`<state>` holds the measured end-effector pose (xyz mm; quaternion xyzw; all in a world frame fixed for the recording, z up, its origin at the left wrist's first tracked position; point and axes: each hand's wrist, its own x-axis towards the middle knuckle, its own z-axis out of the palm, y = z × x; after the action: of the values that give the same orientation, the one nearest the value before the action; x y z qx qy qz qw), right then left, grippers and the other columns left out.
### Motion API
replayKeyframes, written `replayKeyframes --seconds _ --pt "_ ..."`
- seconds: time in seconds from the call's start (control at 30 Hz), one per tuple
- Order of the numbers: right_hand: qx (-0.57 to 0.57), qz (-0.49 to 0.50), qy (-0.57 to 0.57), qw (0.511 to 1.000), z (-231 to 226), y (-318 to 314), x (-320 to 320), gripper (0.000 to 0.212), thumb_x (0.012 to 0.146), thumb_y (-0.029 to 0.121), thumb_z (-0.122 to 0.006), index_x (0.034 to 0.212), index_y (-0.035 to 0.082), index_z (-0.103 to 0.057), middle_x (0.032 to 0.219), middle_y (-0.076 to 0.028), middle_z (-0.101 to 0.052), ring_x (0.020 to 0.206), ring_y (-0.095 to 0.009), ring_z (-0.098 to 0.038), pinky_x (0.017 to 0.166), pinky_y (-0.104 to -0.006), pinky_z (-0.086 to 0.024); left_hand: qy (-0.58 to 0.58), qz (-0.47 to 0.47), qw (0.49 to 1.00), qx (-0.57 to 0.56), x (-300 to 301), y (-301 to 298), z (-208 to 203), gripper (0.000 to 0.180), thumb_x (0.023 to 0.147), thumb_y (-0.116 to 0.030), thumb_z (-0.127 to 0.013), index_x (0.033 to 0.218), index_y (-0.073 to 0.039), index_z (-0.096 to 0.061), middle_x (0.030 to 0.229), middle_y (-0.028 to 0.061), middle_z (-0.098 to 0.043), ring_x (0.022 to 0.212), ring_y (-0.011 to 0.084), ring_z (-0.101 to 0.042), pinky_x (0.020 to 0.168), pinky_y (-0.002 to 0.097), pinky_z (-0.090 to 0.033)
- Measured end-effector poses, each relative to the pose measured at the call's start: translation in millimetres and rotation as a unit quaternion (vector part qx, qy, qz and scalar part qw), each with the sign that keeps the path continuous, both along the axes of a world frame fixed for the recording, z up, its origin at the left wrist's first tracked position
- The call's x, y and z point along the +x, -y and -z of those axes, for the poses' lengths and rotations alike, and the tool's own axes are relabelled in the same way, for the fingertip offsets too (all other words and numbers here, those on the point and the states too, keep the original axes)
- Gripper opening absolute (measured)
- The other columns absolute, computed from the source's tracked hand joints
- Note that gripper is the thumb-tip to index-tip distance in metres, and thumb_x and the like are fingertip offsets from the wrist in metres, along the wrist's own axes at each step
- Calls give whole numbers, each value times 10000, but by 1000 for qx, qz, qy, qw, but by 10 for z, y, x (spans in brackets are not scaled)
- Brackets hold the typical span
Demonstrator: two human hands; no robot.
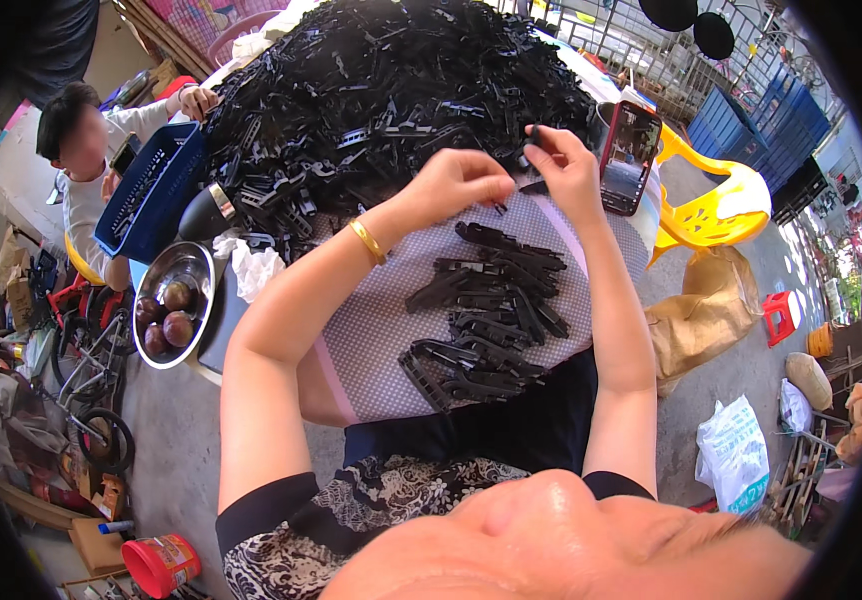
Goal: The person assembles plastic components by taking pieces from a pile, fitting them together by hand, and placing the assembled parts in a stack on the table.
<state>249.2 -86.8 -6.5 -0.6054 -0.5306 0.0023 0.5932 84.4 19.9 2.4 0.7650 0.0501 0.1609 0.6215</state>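
Note:
My left hand (459, 186), a gold bangle on its wrist, is closed in a pinch at the near edge of a large heap of black plastic parts (401, 90). A small dark tip shows under its fingers, too small to name. Just to its right, my right hand (567, 176) pinches a small black plastic piece (533, 134) between thumb and fingers. The two hands are close together but apart. Nearer to me, on the patterned cloth (361, 345), lies a smaller pile of long, slotted black plastic strips (491, 320).
A phone (632, 160) stands right of my right hand. At left are a blue basket (156, 185), a steel bowl (147, 358) with several round purple fruits, and crumpled tissue (254, 268). Another person (86, 160) sits beyond, one hand at the heap. A yellow chair (716, 205) stands right.

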Motion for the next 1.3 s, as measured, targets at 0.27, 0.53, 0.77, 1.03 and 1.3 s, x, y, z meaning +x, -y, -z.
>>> replayKeyframes --seconds 0.27,0.53,0.77,1.03,1.3 --pt "-47 -190 -227 954 12 9 -192 240 840 84 -632 1059 -13 -612 910 -41 -638 769 -92 -598 663 -235 -508 32 -112 993 11 50 -34 48 354 838 -82 -622 1159 41 -535 937 91 -643 777 128 -624 693 246 -523" --pt "-265 -58 246 930 78 34 -200 270 695 165 -693 932 46 -639 878 -119 -646 825 -267 -606 742 -352 -479 10 -206 978 -5 6 -79 -53 413 839 -100 -617 1192 84 -504 868 63 -648 643 70 -561 548 190 -445" --pt "-93 -106 40 989 6 45 -107 183 828 114 -598 985 41 -657 781 -65 -641 766 -173 -608 693 -281 -478 -3 -241 969 58 17 -110 -2 391 834 -103 -627 1187 36 -536 833 31 -638 625 50 -526 533 182 -416" --pt "-115 -181 -78 974 23 42 -166 145 870 90 -583 970 -5 -539 768 -51 -629 720 -93 -606 594 -222 -464 -4 -163 976 146 12 -66 5 395 777 -20 -581 1169 25 -560 844 50 -639 705 71 -560 633 214 -456" --pt "-118 -165 -54 978 11 48 -189 157 856 111 -608 942 1 -536 736 -68 -633 692 -91 -607 573 -226 -461 -9 -168 962 216 -19 -77 -21 358 799 -118 -653 1122 23 -591 876 96 -662 740 96 -586 687 242 -476"
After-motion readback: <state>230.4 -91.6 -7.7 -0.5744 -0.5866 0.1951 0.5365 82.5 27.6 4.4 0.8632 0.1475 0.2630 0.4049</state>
